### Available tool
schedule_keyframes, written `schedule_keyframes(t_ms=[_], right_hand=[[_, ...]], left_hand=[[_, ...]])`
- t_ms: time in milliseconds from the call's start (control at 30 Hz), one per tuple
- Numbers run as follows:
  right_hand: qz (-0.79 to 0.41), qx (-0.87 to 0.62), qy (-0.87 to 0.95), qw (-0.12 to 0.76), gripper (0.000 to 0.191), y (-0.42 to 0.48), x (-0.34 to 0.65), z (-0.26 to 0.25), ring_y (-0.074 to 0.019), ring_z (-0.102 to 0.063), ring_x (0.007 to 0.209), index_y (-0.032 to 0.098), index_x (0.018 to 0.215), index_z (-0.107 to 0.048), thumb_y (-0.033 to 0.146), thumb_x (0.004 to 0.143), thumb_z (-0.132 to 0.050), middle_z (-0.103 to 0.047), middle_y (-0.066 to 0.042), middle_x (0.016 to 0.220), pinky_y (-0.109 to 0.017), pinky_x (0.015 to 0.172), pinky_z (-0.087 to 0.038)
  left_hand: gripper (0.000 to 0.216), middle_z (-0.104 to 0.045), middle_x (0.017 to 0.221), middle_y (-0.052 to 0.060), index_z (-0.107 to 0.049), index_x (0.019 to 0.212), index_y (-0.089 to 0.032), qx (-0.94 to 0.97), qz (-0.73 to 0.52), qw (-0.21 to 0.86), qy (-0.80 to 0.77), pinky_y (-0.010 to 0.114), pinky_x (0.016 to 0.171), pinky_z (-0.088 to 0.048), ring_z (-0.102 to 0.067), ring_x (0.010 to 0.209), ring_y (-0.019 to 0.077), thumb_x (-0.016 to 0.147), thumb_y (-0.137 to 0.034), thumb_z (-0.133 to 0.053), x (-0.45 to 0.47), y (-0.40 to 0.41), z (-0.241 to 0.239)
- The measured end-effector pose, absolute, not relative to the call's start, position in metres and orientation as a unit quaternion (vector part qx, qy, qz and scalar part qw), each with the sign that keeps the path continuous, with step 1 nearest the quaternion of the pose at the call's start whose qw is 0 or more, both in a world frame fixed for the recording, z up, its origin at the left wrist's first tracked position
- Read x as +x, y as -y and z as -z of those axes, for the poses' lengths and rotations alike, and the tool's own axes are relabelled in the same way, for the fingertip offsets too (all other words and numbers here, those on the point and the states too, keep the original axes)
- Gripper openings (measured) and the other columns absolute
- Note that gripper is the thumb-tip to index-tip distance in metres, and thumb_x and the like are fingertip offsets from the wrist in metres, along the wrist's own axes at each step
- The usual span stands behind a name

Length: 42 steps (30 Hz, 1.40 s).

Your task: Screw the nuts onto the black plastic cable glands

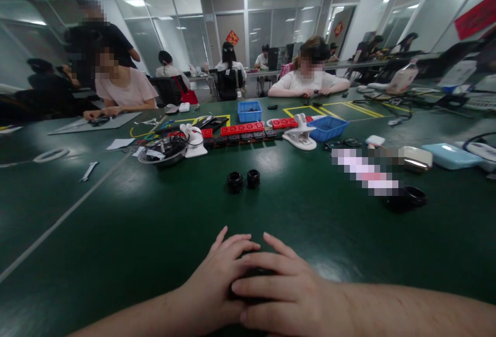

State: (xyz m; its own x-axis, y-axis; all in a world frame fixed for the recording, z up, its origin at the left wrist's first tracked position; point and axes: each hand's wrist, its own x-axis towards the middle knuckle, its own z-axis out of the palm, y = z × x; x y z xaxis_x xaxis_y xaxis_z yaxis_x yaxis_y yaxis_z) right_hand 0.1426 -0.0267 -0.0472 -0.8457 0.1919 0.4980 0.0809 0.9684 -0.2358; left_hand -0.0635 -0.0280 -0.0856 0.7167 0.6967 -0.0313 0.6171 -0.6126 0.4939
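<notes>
My left hand [215, 282] and my right hand [284, 293] rest together on the green table [127, 233] at the near edge. Their fingers overlap and curl over a small dark object [250, 277], mostly hidden, so I cannot name it. Both forearms lie on the table. Farther out, in the middle of the table, two small black ring-shaped parts [243, 180] stand side by side, well beyond my hands.
Red and black socket strips [242, 129], two blue bins [250, 111], a white clamp-like tool [300, 135], a bowl with cables [163, 151] and a wrench [88, 171] lie across the table. A black ring [406, 200] sits at right. Several people sit opposite.
</notes>
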Motion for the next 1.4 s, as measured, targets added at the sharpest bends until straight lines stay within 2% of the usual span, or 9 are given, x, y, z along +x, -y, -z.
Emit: schedule_keyframes(t_ms=[133, 233, 333, 467, 600, 867, 1133, 1300, 1400], right_hand=[[-0.135, -0.161, 0.919, 0.333, 0.046, 0.031, 0.141, 0.053, -0.0184, -0.046, 0.107, 0.015, 0.114, -0.049, 0.047, 0.082, -0.049, -0.057, -0.007, 0.111, -0.037, 0.102, -0.023], [-0.176, -0.214, 0.891, 0.36, 0.056, 0.032, 0.136, 0.06, -0.0197, -0.05, 0.094, 0.012, 0.111, -0.048, 0.057, 0.076, -0.051, -0.056, -0.009, 0.103, -0.037, 0.086, -0.036], [-0.196, -0.236, 0.886, 0.348, 0.057, 0.032, 0.132, 0.065, -0.0201, -0.049, 0.087, 0.013, 0.105, -0.051, 0.06, 0.073, -0.052, -0.056, -0.009, 0.097, -0.037, 0.077, -0.038], [-0.198, -0.237, 0.901, 0.304, 0.039, 0.031, 0.131, 0.067, -0.0195, -0.047, 0.086, 0.015, 0.101, -0.054, 0.044, 0.075, -0.056, -0.056, -0.007, 0.094, -0.036, 0.075, -0.038], [-0.214, -0.203, 0.913, 0.283, 0.03, 0.031, 0.132, 0.065, -0.0188, -0.046, 0.092, 0.014, 0.1, -0.055, 0.025, 0.072, -0.051, -0.056, -0.008, 0.096, -0.034, 0.081, -0.039], [-0.185, -0.086, 0.935, 0.29, 0.029, 0.026, 0.132, 0.058, -0.017, -0.05, 0.099, 0.013, 0.091, -0.06, 0.024, 0.082, -0.035, -0.063, -0.007, 0.097, -0.036, 0.094, -0.035], [-0.141, -0.011, 0.934, 0.329, 0.035, 0.024, 0.129, 0.069, -0.0131, -0.046, 0.112, 0.017, 0.068, -0.058, 0.022, 0.088, -0.029, -0.066, 0.0, 0.093, -0.037, 0.108, -0.021], [-0.104, -0.028, 0.933, 0.343, 0.044, 0.026, 0.13, 0.072, -0.0134, -0.039, 0.12, 0.019, 0.067, -0.057, 0.027, 0.093, -0.024, -0.067, 0.004, 0.092, -0.038, 0.111, -0.014], [-0.107, -0.038, 0.946, 0.304, 0.041, 0.028, 0.137, 0.06, -0.0159, -0.033, 0.126, 0.02, 0.075, -0.061, 0.032, 0.093, -0.026, -0.064, 0.005, 0.105, -0.039, 0.111, -0.009]], left_hand=[[0.073, -0.045, 0.131, 0.004, -0.038, 0.129, -0.035, 0.895, -0.079, 0.248, -0.363, 0.065, 0.1, -0.009, -0.036, 0.123, 0.0325, 0.065, -0.054, -0.068, -0.063, 0.029, 0.082], [0.07, -0.046, 0.13, 0.005, -0.039, 0.128, -0.035, 0.894, -0.073, 0.244, -0.368, 0.066, 0.1, -0.008, -0.036, 0.123, 0.0326, 0.066, -0.048, -0.069, -0.063, 0.029, 0.08], [0.069, -0.047, 0.129, 0.005, -0.041, 0.127, -0.035, 0.895, -0.071, 0.246, -0.366, 0.065, 0.1, -0.009, -0.036, 0.122, 0.0323, 0.065, -0.041, -0.071, -0.063, 0.03, 0.079], [0.064, -0.048, 0.126, 0.003, -0.047, 0.122, -0.035, 0.894, -0.071, 0.247, -0.368, 0.063, 0.101, -0.01, -0.038, 0.121, 0.0315, 0.062, -0.032, -0.072, -0.062, 0.029, 0.08], [0.058, -0.05, 0.125, 0.004, -0.05, 0.119, -0.032, 0.892, -0.073, 0.248, -0.37, 0.062, 0.102, -0.01, -0.038, 0.121, 0.0309, 0.065, -0.038, -0.07, -0.06, 0.029, 0.078], [0.06, -0.05, 0.124, 0.004, -0.051, 0.118, -0.034, 0.892, -0.069, 0.252, -0.369, 0.063, 0.101, -0.01, -0.037, 0.121, 0.0322, 0.065, -0.057, -0.066, -0.06, 0.028, 0.076], [0.05, -0.051, 0.121, 0.003, -0.056, 0.112, -0.034, 0.894, -0.082, 0.247, -0.366, 0.064, 0.1, -0.012, -0.039, 0.119, 0.0326, 0.065, -0.042, -0.069, -0.06, 0.03, 0.076], [0.048, -0.051, 0.122, 0.004, -0.055, 0.112, -0.032, 0.894, -0.081, 0.245, -0.367, 0.063, 0.101, -0.013, -0.04, 0.119, 0.0319, 0.067, -0.044, -0.067, -0.059, 0.03, 0.074], [0.059, -0.05, 0.124, 0.005, -0.049, 0.12, -0.031, 0.892, -0.089, 0.242, -0.37, 0.062, 0.102, -0.012, -0.04, 0.119, 0.0314, 0.066, -0.044, -0.068, -0.061, 0.03, 0.078]])
